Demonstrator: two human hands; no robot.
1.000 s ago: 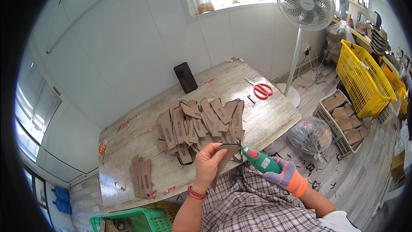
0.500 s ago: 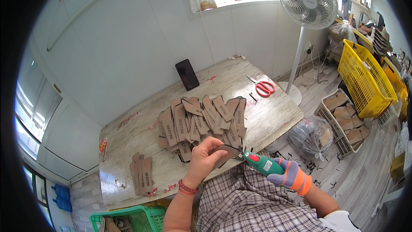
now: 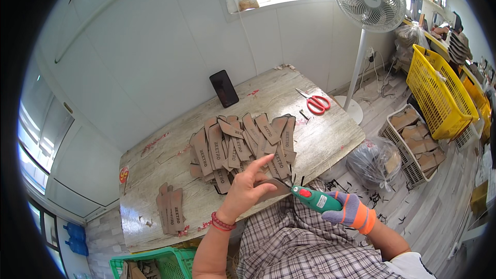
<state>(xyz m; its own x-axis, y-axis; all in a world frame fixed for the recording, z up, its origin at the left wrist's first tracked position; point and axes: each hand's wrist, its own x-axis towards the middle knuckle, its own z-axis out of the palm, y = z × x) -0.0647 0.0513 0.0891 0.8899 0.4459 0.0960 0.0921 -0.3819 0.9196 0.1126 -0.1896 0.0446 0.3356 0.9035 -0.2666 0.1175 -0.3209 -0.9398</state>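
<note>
My left hand (image 3: 246, 190), bare with a red bead bracelet, has a brown fabric piece (image 3: 273, 192) between the thumb and the lower fingers. Its index finger points out above the piece. In a grey-purple and orange glove, my right hand (image 3: 347, 210) grips a green handheld electric trimmer (image 3: 316, 199) with a red button. The trimmer's tip meets the right end of the brown piece, and thin dark strands stick up there. Beyond my hands lies a loose pile of similar brown pieces (image 3: 230, 147) with dark edging. A smaller stack (image 3: 170, 209) sits at the table's left.
On the worn wooden table (image 3: 320, 150) are red-handled scissors (image 3: 318, 104) and a phone (image 3: 224, 89) leaning on the wall. A green basket (image 3: 173, 263) stands below the near edge. To the right are a fan (image 3: 356, 72), a plastic bag (image 3: 374, 165) and crates (image 3: 439, 93).
My left index finger has lifted off the brown piece and straightened, and the hand has opened somewhat. The trimmer has shifted very slightly, still at the piece's end.
</note>
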